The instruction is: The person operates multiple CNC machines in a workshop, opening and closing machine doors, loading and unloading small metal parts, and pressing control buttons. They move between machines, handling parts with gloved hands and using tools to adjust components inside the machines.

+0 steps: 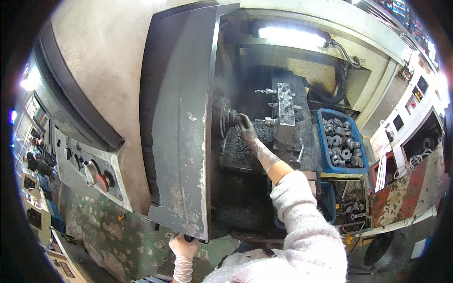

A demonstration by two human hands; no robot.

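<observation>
My right hand [247, 128], in a stained dark glove, reaches into a lathe. Its thumb and fingertips pinch a small round metal workpiece [238, 119] at the front of the spindle chuck [223, 116]. Part of the workpiece is hidden by my fingers. To the right of that hand stands a tool block [286, 106], carrying a twist drill [261, 91] and another slim tool [260, 120] that point at the spindle side. Below the sliding door [180, 123], my left hand [183, 247] in a pale glove closes on a black handle [189, 237]; its fingertips are hidden.
A blue plastic basket [320, 141] holds many ring-shaped metal parts [341, 141]. A T-handled wrench [300, 154] stands on the chip-covered slide. Left of the door is a control panel [116, 196] with a red knob [103, 183]. A lit tube lamp [292, 36] hangs at the back.
</observation>
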